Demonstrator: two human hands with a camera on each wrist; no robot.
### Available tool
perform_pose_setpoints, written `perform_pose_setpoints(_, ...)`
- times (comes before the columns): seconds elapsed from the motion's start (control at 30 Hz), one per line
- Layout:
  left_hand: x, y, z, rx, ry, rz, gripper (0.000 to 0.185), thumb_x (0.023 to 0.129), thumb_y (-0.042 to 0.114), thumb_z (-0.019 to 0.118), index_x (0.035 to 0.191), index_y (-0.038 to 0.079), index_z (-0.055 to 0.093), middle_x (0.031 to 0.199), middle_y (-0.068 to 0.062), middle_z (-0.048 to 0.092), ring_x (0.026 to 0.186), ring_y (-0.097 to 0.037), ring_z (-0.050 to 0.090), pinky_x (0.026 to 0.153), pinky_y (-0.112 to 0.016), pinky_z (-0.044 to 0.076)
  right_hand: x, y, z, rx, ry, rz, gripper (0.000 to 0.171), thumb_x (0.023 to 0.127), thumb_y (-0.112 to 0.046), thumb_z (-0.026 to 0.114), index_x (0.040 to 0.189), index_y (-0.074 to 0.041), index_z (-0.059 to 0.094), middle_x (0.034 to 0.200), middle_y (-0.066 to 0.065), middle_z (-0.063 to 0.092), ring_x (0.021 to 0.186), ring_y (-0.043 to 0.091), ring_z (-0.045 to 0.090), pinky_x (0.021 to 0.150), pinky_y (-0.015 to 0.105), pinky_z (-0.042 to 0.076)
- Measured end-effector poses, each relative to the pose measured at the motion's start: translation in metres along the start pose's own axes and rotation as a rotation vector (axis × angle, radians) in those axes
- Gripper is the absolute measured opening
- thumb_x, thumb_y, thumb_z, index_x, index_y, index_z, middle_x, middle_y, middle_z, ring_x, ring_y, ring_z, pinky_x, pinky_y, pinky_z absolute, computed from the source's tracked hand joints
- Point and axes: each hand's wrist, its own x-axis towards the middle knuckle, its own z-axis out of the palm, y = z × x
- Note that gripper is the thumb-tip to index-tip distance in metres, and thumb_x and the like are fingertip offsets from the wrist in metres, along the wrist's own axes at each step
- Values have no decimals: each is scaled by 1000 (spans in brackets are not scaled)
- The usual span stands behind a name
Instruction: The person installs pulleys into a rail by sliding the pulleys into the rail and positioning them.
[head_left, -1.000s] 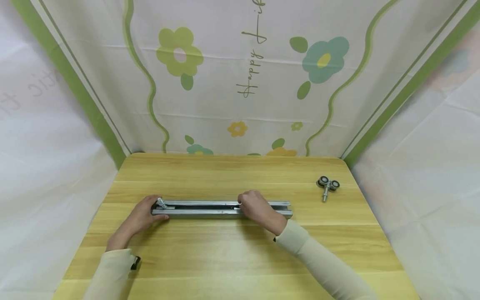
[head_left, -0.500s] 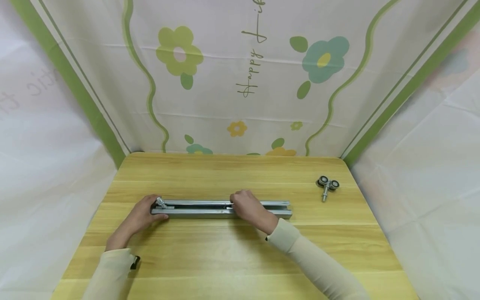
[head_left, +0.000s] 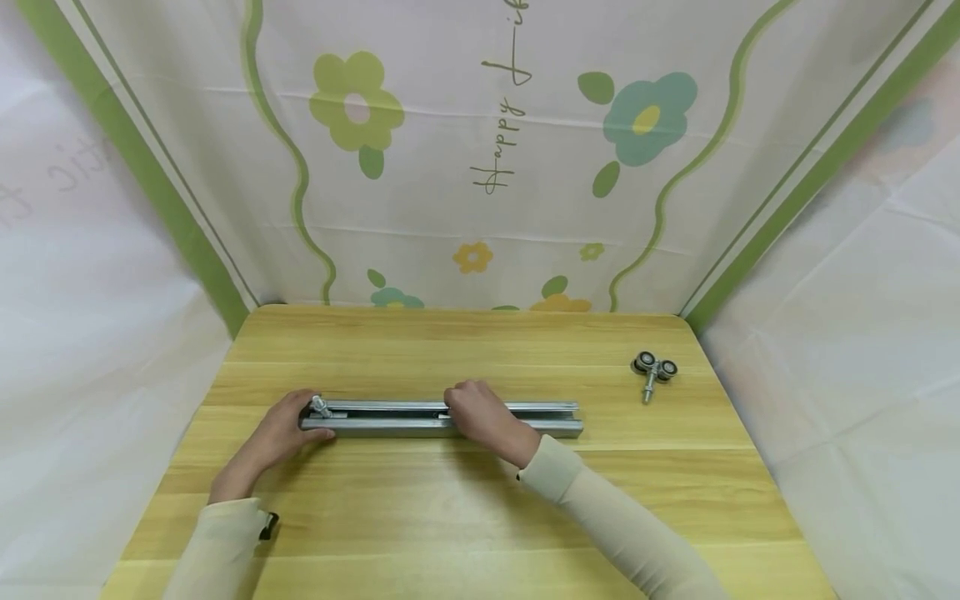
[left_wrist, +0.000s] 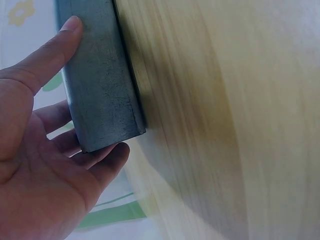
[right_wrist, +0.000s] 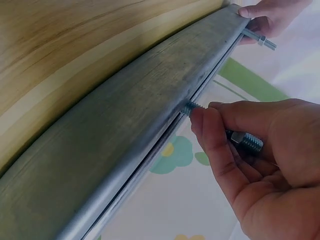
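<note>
Wood-grain desk [head_left: 465,500], boxed in by white cloth with a flower print [head_left: 645,117] and green stripes at the back and sides.

Grey metal track [head_left: 390,418] lies flat across the desk's middle, running left-right, slot side up in the head view.

Left hand [head_left: 281,433] is at the track's left end. In the left wrist view its thumb lies along one face and its fingers [left_wrist: 107,155] curl under the cut end, so it grips the track [left_wrist: 100,85]. A threaded bolt [head_left: 321,407] sticks up out of the slot right at that end, just beside the left hand.

Right hand [head_left: 483,417] is over the track about mid-length. In the right wrist view its thumb and fingers [right_wrist: 212,135] are closed in a pinch on a threaded stud [right_wrist: 245,141] whose tip enters the track's slot [right_wrist: 165,135]. What the stud joins inside the channel is hidden.

A spare roller carriage [head_left: 654,371], two wheels on a bolt, lies loose near the desk's far right corner, well apart from the track and both hands.

Cream sleeves [head_left: 600,517] cover both forearms.
</note>
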Motion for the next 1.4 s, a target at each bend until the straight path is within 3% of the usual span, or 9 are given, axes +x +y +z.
perform_pose_setpoints(0.27,0,-3,2,3,9,13,73,82,22,93,132,-17,57,136,-44,54,127,-63,52,106,-72,43,3,-3,1,-6,10,-11,28,86,11,68,68,-9,63,63,2,62,55,9,53,46,25,44)
perform_pose_setpoints(0.53,0,-3,1,-4,17,14,72,82,23,93,131,-17,58,135,-44,54,126,-63,52,106,-73,43,4,-2,0,45,-29,30,29,88,12,64,69,-10,64,64,1,62,56,5,43,46,19,36)
perform_pose_setpoints(0.77,0,-2,0,-1,11,5,72,83,23,92,132,-17,57,136,-45,53,127,-63,51,106,-73,43,2,-1,-2,91,-105,78,16,98,-9,74,83,-9,71,75,1,67,59,3,45,52,16,38)
perform_pose_setpoints(0.9,0,-2,1,1,6,6,72,83,22,92,133,-17,57,136,-45,53,127,-63,51,106,-73,43,-4,0,-8,102,-116,124,26,104,-31,72,90,-9,72,78,0,68,60,5,54,56,20,48)
perform_pose_setpoints(1.0,0,-2,2,-3,5,4,72,83,22,92,132,-17,57,137,-44,53,128,-63,51,106,-73,43,-10,3,-15,94,-95,161,39,107,-42,65,106,-4,76,94,6,77,70,12,69,65,27,60)
perform_pose_setpoints(1.1,0,-1,1,-8,8,2,69,83,23,93,129,-15,59,136,-43,54,127,-62,52,106,-72,43,-15,10,-23,75,-71,197,51,108,-47,60,120,0,75,109,13,79,81,20,77,71,35,64)
perform_pose_setpoints(1.4,0,-4,2,-8,6,-2,68,83,23,93,129,-14,59,135,-42,55,126,-61,53,104,-72,44,-35,40,-40,20,-13,307,54,108,-49,59,118,1,77,108,15,79,81,27,77,66,40,64)
